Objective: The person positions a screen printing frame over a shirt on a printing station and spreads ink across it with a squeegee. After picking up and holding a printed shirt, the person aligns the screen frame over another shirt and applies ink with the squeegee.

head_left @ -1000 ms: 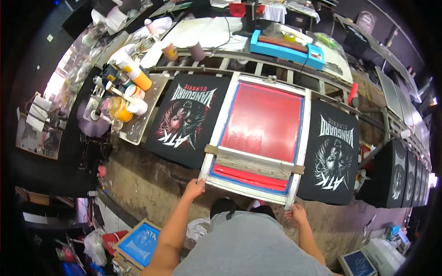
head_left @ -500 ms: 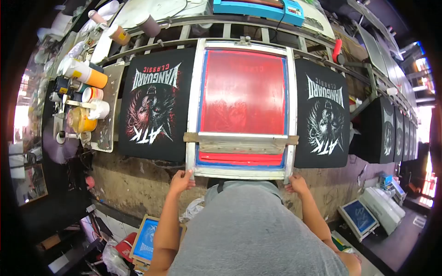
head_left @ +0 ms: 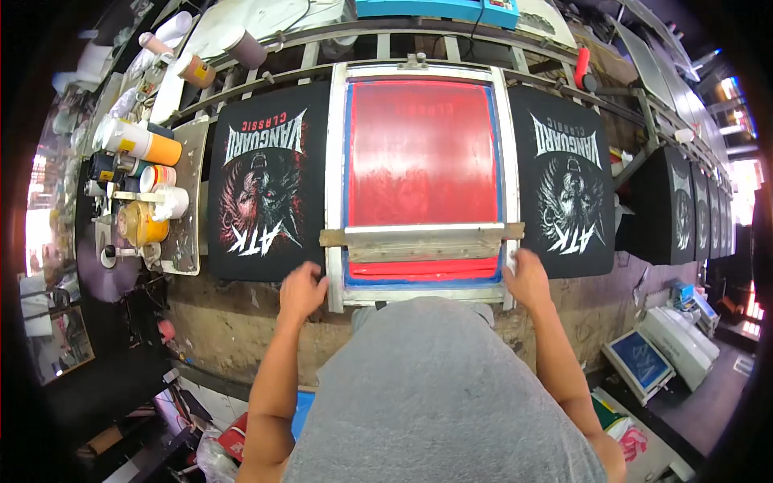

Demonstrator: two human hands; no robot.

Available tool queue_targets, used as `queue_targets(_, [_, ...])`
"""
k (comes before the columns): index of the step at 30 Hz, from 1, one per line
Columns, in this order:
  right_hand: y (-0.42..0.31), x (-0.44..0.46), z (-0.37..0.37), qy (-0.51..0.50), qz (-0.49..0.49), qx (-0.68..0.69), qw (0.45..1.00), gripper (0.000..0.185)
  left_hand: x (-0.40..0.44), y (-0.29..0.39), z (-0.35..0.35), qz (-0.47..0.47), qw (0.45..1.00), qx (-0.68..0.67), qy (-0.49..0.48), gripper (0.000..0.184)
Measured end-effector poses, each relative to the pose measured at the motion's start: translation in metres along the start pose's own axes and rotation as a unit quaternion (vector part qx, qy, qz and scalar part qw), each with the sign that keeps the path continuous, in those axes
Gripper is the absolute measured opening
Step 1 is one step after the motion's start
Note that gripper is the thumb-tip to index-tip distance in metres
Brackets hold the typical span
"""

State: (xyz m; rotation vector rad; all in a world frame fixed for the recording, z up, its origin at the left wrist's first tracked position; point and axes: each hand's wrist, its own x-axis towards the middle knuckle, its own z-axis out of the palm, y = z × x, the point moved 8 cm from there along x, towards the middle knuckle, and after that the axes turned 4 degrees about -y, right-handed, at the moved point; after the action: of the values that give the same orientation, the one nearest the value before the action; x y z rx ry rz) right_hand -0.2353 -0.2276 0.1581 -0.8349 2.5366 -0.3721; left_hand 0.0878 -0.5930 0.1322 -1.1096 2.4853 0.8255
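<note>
A white-framed printing screen [head_left: 419,153] with red ink lies between two printed black shirts. Across its lower part rests a squeegee [head_left: 423,244], its wooden ends on the frame's sides. My left hand [head_left: 303,290] is just left of the frame, over the lower edge of the left shirt [head_left: 258,181], with thumb and fingers apart and nothing between them. At the frame's lower right side is my right hand [head_left: 526,276], fingers bent beside the rail, near the right shirt [head_left: 570,181]; whether it touches the frame cannot be made out.
Ink tubs and bottles [head_left: 149,197] crowd a side board at the left. A blue device [head_left: 439,10] stands beyond the rails. More printed black shirts [head_left: 680,205] hang at the right. Another screen [head_left: 640,362] leans at the lower right.
Both my hands have left the frame's bottom corners and moved up along its sides. The view has tilted down and straightened over the screen.
</note>
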Motion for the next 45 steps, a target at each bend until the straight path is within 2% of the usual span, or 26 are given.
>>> queue_targets(1, [-0.029,0.012,-0.011,0.040,-0.097,0.006,0.994,0.045,0.010,0.029,-0.015,0.072,0.993,0.060,0.067,0.043])
queue_targets(3, [-0.072,0.031,-0.016,0.084,-0.208,-0.069,0.972,0.051,0.020,0.090,-0.030,0.222,0.956,0.124,0.144,0.053])
queue_targets(4, [-0.070,0.045,-0.012,0.086,-0.209,-0.070,0.972,0.051,0.034,0.098,-0.028,0.222,0.956,0.124,0.147,0.053])
queue_targets(6, [-0.070,0.065,0.018,0.010,-0.223,-0.196,0.955,0.056,0.043,0.123,-0.013,0.325,0.919,0.185,0.122,0.058])
queue_targets(7, [-0.070,0.063,0.016,0.014,-0.224,-0.197,0.954,0.056,0.039,0.126,-0.017,0.326,0.918,0.186,0.126,0.058])
queue_targets(9, [-0.058,0.064,0.021,-0.107,-0.166,-0.170,0.965,0.053,0.044,0.118,-0.010,0.242,0.950,0.197,-0.019,0.055])
queue_targets(10, [-0.059,0.055,0.019,-0.104,-0.167,-0.171,0.966,0.053,0.039,0.117,-0.008,0.243,0.949,0.198,-0.016,0.055])
queue_targets(12, [-0.055,0.018,0.033,-0.158,-0.182,-0.194,0.951,0.043,0.010,0.108,0.015,0.244,0.937,0.248,-0.036,0.045])
queue_targets(13, [-0.048,0.008,0.041,-0.158,-0.184,-0.194,0.951,0.043,-0.003,0.110,0.013,0.239,0.947,0.214,-0.024,0.041])
queue_targets(14, [-0.045,-0.001,0.045,-0.098,-0.211,-0.148,0.961,0.039,-0.015,0.112,0.011,0.235,0.955,0.179,-0.012,0.036])
queue_targets(15, [-0.043,-0.012,0.045,-0.039,-0.236,-0.100,0.966,0.035,-0.021,0.108,0.021,0.261,0.944,0.203,0.002,0.039])
queue_targets(18, [-0.036,-0.027,0.058,-0.026,-0.185,-0.115,0.976,0.031,-0.024,0.098,0.040,0.230,0.952,0.200,0.031,0.039])
queue_targets(19, [-0.039,-0.028,0.055,0.003,-0.201,-0.121,0.972,0.030,-0.024,0.095,0.042,0.211,0.957,0.196,0.031,0.038])
queue_targets(23, [-0.039,-0.028,0.051,-0.035,-0.178,-0.131,0.975,0.030,-0.026,0.096,0.034,0.221,0.959,0.174,0.040,0.038])
queue_targets(25, [-0.035,-0.027,0.059,-0.087,-0.194,-0.134,0.968,0.030,-0.020,0.092,0.039,0.184,0.958,0.212,-0.065,0.044])
queue_targets(28, [-0.033,-0.021,0.059,-0.139,-0.193,-0.152,0.959,0.030,-0.016,0.096,0.033,0.196,0.941,0.258,-0.094,0.044])
queue_targets(32, [-0.033,-0.010,0.057,-0.116,-0.130,-0.167,0.970,0.030,-0.007,0.094,0.032,0.183,0.949,0.255,-0.034,0.046])
queue_targets(34, [-0.040,-0.010,0.043,-0.025,-0.145,-0.104,0.984,0.029,-0.007,0.093,0.030,0.173,0.961,0.214,-0.019,0.047])
queue_targets(38, [-0.042,-0.022,0.044,-0.039,-0.151,-0.101,0.983,0.028,-0.016,0.086,0.040,0.162,0.965,0.205,-0.034,0.047])
queue_targets(40, [-0.040,-0.022,0.048,-0.072,-0.161,-0.104,0.979,0.030,-0.018,0.090,0.037,0.163,0.962,0.210,-0.058,0.033])
queue_targets(41, [-0.038,-0.018,0.046,-0.072,-0.161,-0.104,0.979,0.030,-0.016,0.093,0.032,0.164,0.962,0.209,-0.058,0.033])
queue_targets(43, [-0.035,-0.012,0.054,-0.150,-0.151,-0.131,0.968,0.031,-0.011,0.100,0.025,0.150,0.944,0.264,-0.128,0.031])
queue_targets(44, [-0.036,-0.007,0.051,-0.149,-0.150,-0.132,0.968,0.031,-0.006,0.098,0.025,0.151,0.944,0.263,-0.128,0.031])
queue_targets(45, [-0.046,-0.004,0.038,-0.122,-0.160,-0.129,0.971,0.028,0.000,0.101,0.018,0.178,0.948,0.253,-0.078,0.030])
